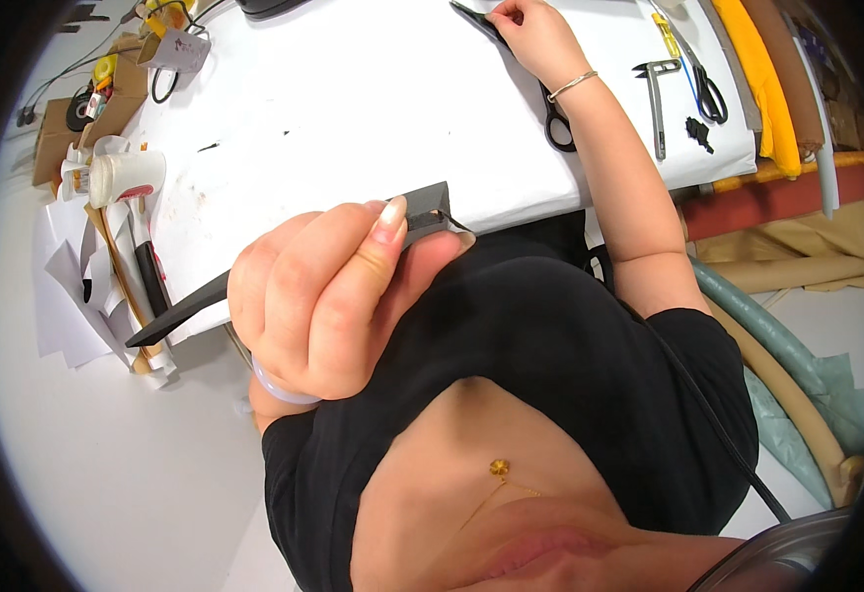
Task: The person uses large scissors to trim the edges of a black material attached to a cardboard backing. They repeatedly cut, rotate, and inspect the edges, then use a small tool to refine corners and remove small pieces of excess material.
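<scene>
Your fingers (338, 296) of the left hand (328, 301) are clenched around a long black strip (284, 266), the thumb pressed flat along its upper face near the end that points toward your chest. The strip runs slantwise from that squared end, just in front of your black shirt (570, 335), down and away to your left, where its far tip hangs past the near edge of the white table (353, 109). You hold it lifted, close to your body, over the table's front edge. Your right hand (535, 35) is stretched out far across the table, its fingertips bent and pressing on a second dark piece (476, 20) lying flat at the far side; you cannot tell from here whether they pinch it or only hold it down. Under that wrist, which wears a thin bracelet (575, 84), lie black-handled scissors (558, 128). Further to your right on the tabletop sit a metal square (657, 99), another pair of scissors (710, 97) and a small dark scrap (698, 131). Beyond the table's right edge are rolls of yellow (762, 74) and brown material. To your left, at the table's edge, a white paper cup (126, 176) lies among loose paper sheets (72, 296).
</scene>
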`<state>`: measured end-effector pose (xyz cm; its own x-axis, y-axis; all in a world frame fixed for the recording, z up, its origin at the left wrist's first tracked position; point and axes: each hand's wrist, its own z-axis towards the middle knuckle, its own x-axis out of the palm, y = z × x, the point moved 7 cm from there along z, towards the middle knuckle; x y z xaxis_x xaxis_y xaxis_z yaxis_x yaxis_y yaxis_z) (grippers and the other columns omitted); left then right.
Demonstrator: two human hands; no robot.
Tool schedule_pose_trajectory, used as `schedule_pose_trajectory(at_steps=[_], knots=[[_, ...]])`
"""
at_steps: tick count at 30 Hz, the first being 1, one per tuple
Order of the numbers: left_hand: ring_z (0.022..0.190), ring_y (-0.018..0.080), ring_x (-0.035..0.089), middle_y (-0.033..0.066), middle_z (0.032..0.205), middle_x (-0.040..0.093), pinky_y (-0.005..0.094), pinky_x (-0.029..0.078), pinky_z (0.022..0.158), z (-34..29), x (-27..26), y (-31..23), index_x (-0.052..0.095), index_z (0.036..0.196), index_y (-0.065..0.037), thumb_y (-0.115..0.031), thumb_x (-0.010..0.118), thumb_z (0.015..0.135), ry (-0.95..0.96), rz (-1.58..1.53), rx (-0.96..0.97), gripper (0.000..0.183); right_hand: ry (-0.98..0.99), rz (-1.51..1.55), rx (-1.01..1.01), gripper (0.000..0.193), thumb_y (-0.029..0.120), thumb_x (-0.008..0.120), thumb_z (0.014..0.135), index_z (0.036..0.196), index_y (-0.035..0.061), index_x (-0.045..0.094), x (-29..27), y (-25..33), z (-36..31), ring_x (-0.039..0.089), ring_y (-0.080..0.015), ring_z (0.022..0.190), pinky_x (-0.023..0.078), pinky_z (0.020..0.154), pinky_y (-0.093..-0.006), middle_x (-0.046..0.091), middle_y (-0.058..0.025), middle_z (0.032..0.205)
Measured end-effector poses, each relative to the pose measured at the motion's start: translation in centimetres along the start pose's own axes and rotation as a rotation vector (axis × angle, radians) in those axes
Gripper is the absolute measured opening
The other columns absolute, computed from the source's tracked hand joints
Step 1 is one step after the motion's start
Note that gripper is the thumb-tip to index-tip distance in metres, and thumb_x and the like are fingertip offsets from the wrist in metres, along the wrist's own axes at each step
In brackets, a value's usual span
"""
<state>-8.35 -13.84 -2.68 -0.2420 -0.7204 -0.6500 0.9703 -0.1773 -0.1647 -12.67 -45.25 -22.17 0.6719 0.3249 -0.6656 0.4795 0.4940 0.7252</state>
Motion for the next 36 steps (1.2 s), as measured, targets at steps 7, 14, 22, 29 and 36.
schedule_pose_trajectory(at_steps=[7, 14, 22, 29, 36], knots=[[0.062, 0.0189, 0.062, 0.0092, 0.087, 0.069, 0.0265, 0.048, 0.054, 0.1, -0.1, 0.0, 0.069, 0.100, 0.001, -0.016, 0.089, 0.075, -0.112, -0.019, 0.095, 0.036, -0.104, 0.109, 0.037, 0.024, 0.018, 0.065, 0.094, 0.099, -0.0057, 0.067, -0.7, -0.9, 0.1, 0.068, -0.0354, 0.090, 0.053, 0.083, -0.0401, 0.070, -0.0229, 0.095], [0.067, 0.0203, 0.064, 0.0099, 0.090, 0.070, 0.0268, 0.051, 0.058, 0.9, -0.8, 0.3, 0.069, 0.098, 0.002, -0.010, 0.085, 0.078, -0.008, -0.063, -0.018, 0.029, 0.088, 0.788, 0.214, 0.023, 0.018, 0.064, 0.098, 0.103, -0.0044, 0.067, -1.5, 2.0, -1.8, 0.067, -0.0173, 0.087, 0.052, 0.081, -0.0292, 0.071, -0.0082, 0.093], [0.080, 0.0204, 0.068, 0.0149, 0.096, 0.071, 0.0264, 0.055, 0.065, 2.4, -1.3, 1.1, 0.069, 0.102, 0.005, 0.009, 0.070, 0.086, -0.095, -0.272, -0.205, 0.016, 0.536, 1.161, -0.045, 0.028, 0.022, 0.057, 0.104, 0.120, 0.0018, 0.067, -5.6, 14.4, -9.8, 0.066, -0.0188, 0.105, 0.051, 0.100, -0.0349, 0.070, -0.0078, 0.115], [0.095, 0.0167, 0.070, 0.0127, 0.110, 0.069, 0.0221, 0.058, 0.073, 2.3, -1.8, 1.2, 0.066, 0.113, 0.005, 0.001, 0.062, 0.098, -0.119, -0.397, -0.477, 0.017, 0.553, 1.082, -0.213, 0.030, 0.024, 0.055, 0.105, 0.120, 0.0013, 0.068, -6.8, 17.7, -10.9, 0.065, -0.0197, 0.110, 0.048, 0.103, -0.0355, 0.070, -0.0089, 0.117], [0.095, 0.0122, 0.068, 0.0078, 0.110, 0.070, 0.0205, 0.057, 0.068, 2.6, -2.1, 1.4, 0.069, 0.114, 0.000, -0.001, 0.068, 0.094, -0.148, -0.420, -0.522, 0.020, 0.496, 1.029, -0.267, 0.027, 0.023, 0.060, 0.102, 0.109, -0.0007, 0.072, -7.5, 20.1, -11.5, 0.066, -0.0158, 0.100, 0.051, 0.094, -0.0312, 0.071, -0.0060, 0.104]])
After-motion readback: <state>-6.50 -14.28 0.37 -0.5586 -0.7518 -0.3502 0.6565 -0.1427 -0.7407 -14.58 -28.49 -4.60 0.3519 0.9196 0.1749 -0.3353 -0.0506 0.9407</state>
